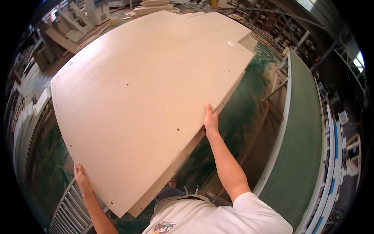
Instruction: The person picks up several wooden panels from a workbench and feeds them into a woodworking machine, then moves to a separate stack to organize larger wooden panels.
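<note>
A large pale wooden panel [144, 93] fills the middle of the view, with several small dark holes along its edges and on its face. Its far right corner is notched. My left hand [81, 179] grips the near left edge, its fingers partly hidden by the panel. On the right edge, my right hand [211, 120] has its thumb lying on top, while its other fingers are out of sight underneath. A second pale layer [154, 191] shows below the near right edge; whether it is joined to the panel cannot be told.
To the right runs a long green conveyor belt [298, 128] with a metal frame. Metal rollers [70, 208] stand at the lower left. Worn green floor [253, 89] shows beside the panel. Stacked boards [152, 7] lie at the far side, and wood pieces [58, 35] lean at far left.
</note>
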The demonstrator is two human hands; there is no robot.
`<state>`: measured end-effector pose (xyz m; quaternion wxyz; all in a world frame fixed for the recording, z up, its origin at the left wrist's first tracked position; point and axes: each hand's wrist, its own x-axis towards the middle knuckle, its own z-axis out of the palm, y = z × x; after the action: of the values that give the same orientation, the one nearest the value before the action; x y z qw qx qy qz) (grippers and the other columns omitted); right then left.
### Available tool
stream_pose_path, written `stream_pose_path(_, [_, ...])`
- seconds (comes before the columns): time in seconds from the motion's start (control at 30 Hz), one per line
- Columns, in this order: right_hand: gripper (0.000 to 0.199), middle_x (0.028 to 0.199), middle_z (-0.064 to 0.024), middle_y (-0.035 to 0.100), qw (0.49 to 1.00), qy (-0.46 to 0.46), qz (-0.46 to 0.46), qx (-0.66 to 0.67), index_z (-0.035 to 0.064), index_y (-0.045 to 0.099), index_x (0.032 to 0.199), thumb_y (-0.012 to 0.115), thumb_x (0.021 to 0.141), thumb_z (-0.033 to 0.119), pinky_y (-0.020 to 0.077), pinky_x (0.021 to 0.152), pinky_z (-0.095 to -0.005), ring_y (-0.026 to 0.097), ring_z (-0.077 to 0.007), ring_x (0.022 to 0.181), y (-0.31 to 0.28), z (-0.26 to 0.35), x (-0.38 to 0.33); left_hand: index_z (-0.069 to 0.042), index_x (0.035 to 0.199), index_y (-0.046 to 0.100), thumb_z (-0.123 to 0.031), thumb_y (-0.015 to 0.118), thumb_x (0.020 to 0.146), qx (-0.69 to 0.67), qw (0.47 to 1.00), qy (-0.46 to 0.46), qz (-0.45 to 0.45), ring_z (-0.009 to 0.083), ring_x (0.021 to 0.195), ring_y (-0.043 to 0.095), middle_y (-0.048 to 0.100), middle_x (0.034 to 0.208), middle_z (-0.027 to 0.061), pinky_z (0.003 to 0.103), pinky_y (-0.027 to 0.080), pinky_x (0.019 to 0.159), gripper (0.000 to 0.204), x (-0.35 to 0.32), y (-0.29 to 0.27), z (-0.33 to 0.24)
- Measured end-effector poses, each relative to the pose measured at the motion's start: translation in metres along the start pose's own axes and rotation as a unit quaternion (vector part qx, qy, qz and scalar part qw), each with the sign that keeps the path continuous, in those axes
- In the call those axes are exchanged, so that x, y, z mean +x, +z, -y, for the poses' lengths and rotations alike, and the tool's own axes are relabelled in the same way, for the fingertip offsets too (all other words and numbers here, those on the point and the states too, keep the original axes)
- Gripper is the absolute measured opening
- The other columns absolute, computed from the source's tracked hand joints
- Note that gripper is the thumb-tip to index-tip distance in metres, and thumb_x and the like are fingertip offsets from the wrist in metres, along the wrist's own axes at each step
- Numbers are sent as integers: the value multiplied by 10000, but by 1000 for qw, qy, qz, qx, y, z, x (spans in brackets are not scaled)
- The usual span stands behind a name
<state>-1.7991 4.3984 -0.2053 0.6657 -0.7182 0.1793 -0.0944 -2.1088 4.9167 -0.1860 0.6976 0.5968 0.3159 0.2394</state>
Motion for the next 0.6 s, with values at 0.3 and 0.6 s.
stream_pose_path(0.3, [666, 1523, -200, 374, 992, 7, 46, 117, -66, 264, 1498, 448, 1065, 406, 314, 1155, -379, 385, -291, 1399, 10, 0, -3, 1, 1485, 405, -304, 493, 1065, 63, 996, -11, -67, 226, 1218, 557, 550, 1405, 123, 330, 448, 1025, 526, 2, 1, -2])
stream_pose_path(0.6, [605, 1372, -220, 534, 997, -12, 19, 79, -29, 368, 1428, 476, 1048, 429, 406, 1063, -383, 528, -300, 1269, 5, -9, 4, 12, 1492, 374, -291, 484, 1068, 118, 988, -14, -103, 237, 1187, 571, 563, 1381, 143, 327, 468, 989, 533, -1, 0, 3])
